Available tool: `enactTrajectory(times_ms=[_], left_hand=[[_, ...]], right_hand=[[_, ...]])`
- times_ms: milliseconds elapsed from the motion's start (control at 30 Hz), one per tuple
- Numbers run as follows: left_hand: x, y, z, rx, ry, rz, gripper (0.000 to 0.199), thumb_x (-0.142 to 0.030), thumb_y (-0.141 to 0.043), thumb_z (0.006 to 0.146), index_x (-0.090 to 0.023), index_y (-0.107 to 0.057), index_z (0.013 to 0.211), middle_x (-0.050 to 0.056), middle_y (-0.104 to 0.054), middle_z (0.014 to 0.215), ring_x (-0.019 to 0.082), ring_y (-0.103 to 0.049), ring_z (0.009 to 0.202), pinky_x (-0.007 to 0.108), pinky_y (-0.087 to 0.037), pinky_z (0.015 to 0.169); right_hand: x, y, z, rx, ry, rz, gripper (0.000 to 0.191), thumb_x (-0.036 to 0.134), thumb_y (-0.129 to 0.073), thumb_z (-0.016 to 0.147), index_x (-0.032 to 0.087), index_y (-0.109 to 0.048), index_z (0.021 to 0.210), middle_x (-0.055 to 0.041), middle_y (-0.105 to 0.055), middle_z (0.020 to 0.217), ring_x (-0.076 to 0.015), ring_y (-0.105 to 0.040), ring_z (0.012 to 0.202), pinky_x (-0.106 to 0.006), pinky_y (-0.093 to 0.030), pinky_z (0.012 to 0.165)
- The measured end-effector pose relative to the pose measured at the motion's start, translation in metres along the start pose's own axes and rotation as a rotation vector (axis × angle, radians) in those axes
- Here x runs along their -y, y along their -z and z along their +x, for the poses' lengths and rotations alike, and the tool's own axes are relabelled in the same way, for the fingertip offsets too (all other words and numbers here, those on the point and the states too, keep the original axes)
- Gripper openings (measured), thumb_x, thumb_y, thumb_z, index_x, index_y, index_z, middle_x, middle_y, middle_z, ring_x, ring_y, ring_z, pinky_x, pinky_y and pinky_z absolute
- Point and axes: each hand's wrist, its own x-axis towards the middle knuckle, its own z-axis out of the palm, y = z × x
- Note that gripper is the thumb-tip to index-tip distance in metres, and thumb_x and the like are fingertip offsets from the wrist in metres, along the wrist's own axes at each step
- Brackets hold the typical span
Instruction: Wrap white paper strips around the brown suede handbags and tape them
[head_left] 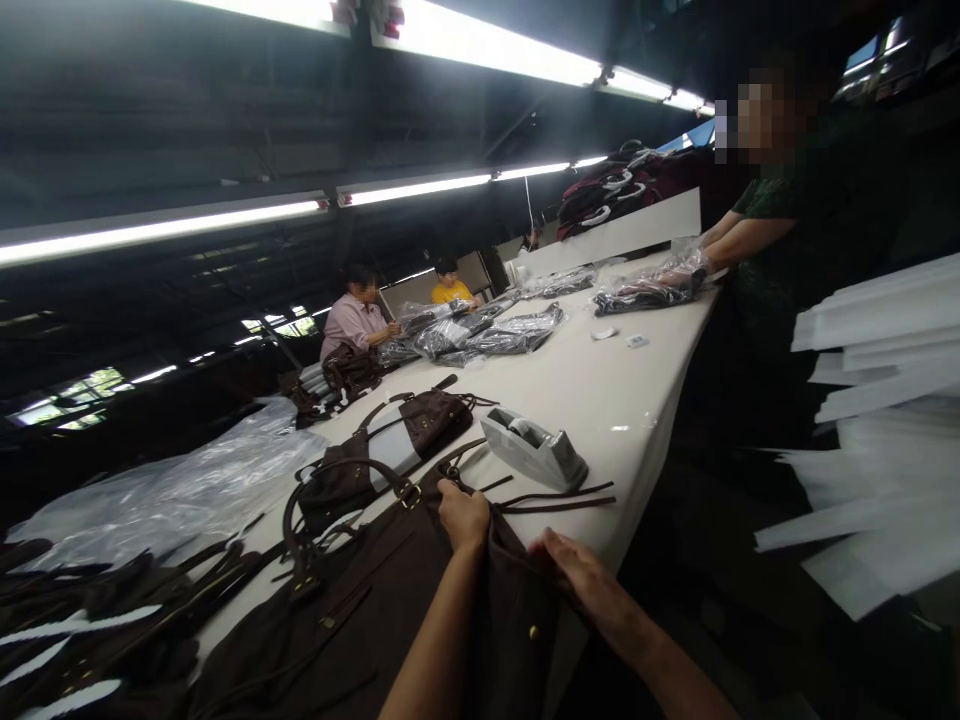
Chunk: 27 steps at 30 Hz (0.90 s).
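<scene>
A large dark brown handbag (360, 590) with brass fittings lies at the near side of the white table. My left hand (463, 515) is closed on its upper edge, close to a ring of the strap. Beside the bag's right side, my right hand (589, 575) has its fingers stretched out and pressed together, the tips against the fabric; its thumb is hidden. Just beyond both hands stands a grey tape dispenser (536, 450). Thin dark straps (559, 498) trail over the table in front of it.
Another brown bag with a pale wrap (394, 440) lies ahead. Clear plastic sheeting (187, 480) and more bags (97, 620) are at left. Plastic-wrapped bags (480, 335) lie farther off near co-workers. A person (817, 200) stands at right, above white sheets (892, 420).
</scene>
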Motion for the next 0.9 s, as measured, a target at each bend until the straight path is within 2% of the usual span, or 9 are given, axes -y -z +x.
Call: enactTrajectory(times_ms=[67, 133, 333, 500, 633, 767, 900], left_hand=[[-0.002, 0.001, -0.003, -0.015, -0.017, -0.003, 0.025, -0.020, -0.055, 0.084, -0.014, -0.051, 0.108, 0.007, -0.066, 0.083, 0.021, -0.065, 0.079, 0.035, -0.048, 0.075], [-0.004, 0.002, -0.004, -0.027, -0.032, -0.008, 0.027, -0.013, -0.052, 0.080, -0.014, -0.049, 0.107, 0.011, -0.068, 0.080, 0.025, -0.067, 0.078, 0.033, -0.046, 0.071], [-0.003, 0.001, -0.004, -0.035, -0.068, -0.002, 0.029, -0.011, -0.048, 0.078, -0.014, -0.047, 0.106, 0.016, -0.069, 0.081, 0.029, -0.068, 0.077, 0.034, -0.045, 0.067], [-0.003, 0.001, -0.005, -0.014, -0.083, 0.016, 0.032, -0.011, -0.046, 0.079, -0.012, -0.047, 0.111, 0.017, -0.069, 0.081, 0.030, -0.068, 0.077, 0.034, -0.044, 0.067], [-0.005, 0.001, -0.005, 0.000, -0.109, 0.027, 0.024, -0.009, -0.047, 0.078, -0.015, -0.055, 0.100, 0.016, -0.069, 0.084, 0.029, -0.067, 0.081, 0.033, -0.044, 0.069], [-0.004, -0.002, -0.004, 0.006, -0.120, 0.025, 0.021, -0.006, -0.047, 0.077, -0.017, -0.058, 0.092, 0.014, -0.069, 0.088, 0.027, -0.067, 0.085, 0.032, -0.044, 0.072], [0.000, -0.004, 0.004, 0.045, -0.099, 0.012, 0.012, -0.012, -0.053, 0.082, -0.015, -0.059, 0.092, 0.008, -0.067, 0.081, 0.023, -0.065, 0.082, 0.034, -0.047, 0.076]], right_hand=[[-0.003, 0.002, -0.009, 0.027, 0.060, -0.102, 0.060, 0.074, -0.033, 0.085, 0.021, -0.061, 0.081, -0.0034, -0.056, 0.082, -0.0192, -0.053, 0.078, -0.029, -0.043, 0.073], [-0.013, 0.001, -0.010, 0.005, 0.124, -0.227, 0.057, 0.075, -0.039, 0.082, 0.021, -0.055, 0.070, -0.0028, -0.050, 0.079, -0.0191, -0.051, 0.076, -0.030, -0.043, 0.072], [-0.046, -0.005, 0.000, -0.116, 0.126, -0.365, 0.048, 0.069, -0.050, 0.079, 0.023, -0.045, 0.064, -0.0017, -0.045, 0.073, -0.0189, -0.048, 0.067, -0.030, -0.044, 0.066], [-0.040, -0.017, -0.001, -0.237, 0.167, -0.439, 0.047, 0.067, -0.047, 0.081, 0.024, -0.042, 0.063, -0.0029, -0.047, 0.072, -0.0208, -0.050, 0.069, -0.032, -0.045, 0.068], [-0.028, -0.031, 0.005, -0.370, 0.220, -0.577, 0.049, 0.067, -0.052, 0.077, 0.024, -0.039, 0.059, -0.0011, -0.047, 0.067, -0.0187, -0.049, 0.061, -0.032, -0.042, 0.061], [-0.028, -0.028, 0.008, -0.375, 0.254, -0.630, 0.041, 0.052, -0.055, 0.079, 0.022, -0.038, 0.057, 0.0013, -0.047, 0.061, -0.0160, -0.048, 0.058, -0.029, -0.039, 0.058], [-0.038, -0.021, 0.002, -0.385, 0.297, -0.491, 0.037, 0.046, -0.053, 0.082, 0.020, -0.043, 0.057, 0.0015, -0.048, 0.060, -0.0153, -0.050, 0.060, -0.026, -0.042, 0.060]])
